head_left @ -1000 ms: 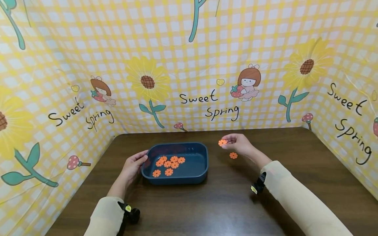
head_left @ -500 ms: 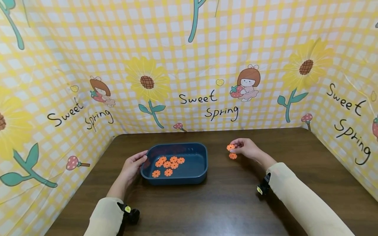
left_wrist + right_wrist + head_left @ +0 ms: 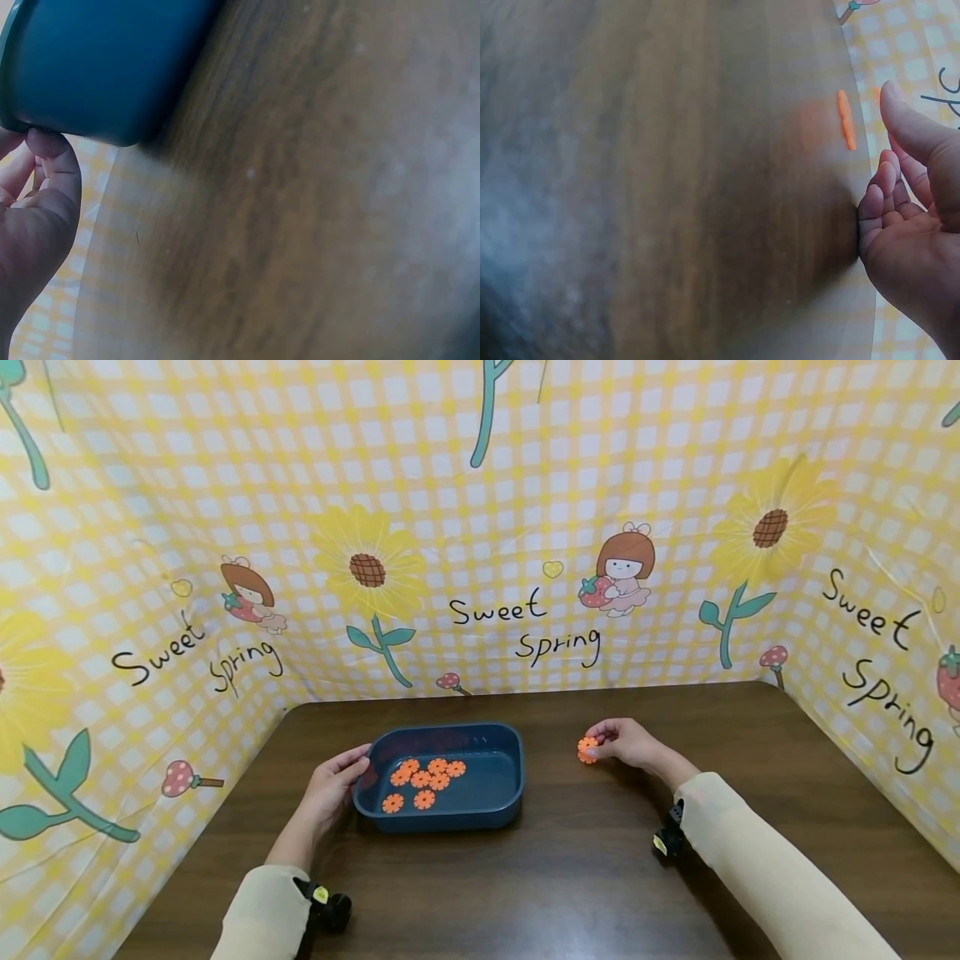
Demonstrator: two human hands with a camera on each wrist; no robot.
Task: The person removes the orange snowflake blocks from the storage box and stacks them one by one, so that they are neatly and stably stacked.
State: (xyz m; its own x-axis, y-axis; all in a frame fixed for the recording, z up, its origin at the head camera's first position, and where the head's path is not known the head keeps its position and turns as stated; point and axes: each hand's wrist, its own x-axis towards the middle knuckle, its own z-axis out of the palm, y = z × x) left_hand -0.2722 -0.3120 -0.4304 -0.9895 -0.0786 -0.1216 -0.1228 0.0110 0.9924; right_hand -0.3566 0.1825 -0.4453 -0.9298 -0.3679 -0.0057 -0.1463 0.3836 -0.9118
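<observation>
A dark blue rectangular plastic tub [image 3: 480, 814] stands left of centre on the table. Several orange notched building discs [image 3: 424, 799] lie on its bottom, in the left half. My left hand [image 3: 330, 789] grips the tub's left end at the rim; the left wrist view shows the thumb and fingertips against the rim [image 3: 15, 124]. Right of the tub, my right hand [image 3: 630, 743] pinches one orange disc, mostly hidden behind the thumb in the right wrist view. A second orange disc [image 3: 845, 120] is just below it, seen edge-on; in the head view the two overlap.
The brown wooden table [image 3: 480, 893] is bounded at the back and sides by a yellow checked cloth [image 3: 420, 485] with printed sunflowers. A small black camera is strapped to each wrist.
My right hand, holding the orange disc, has moved right and then down over the disc on the table. The left hand stays on the tub, and the head view has shifted slightly.
</observation>
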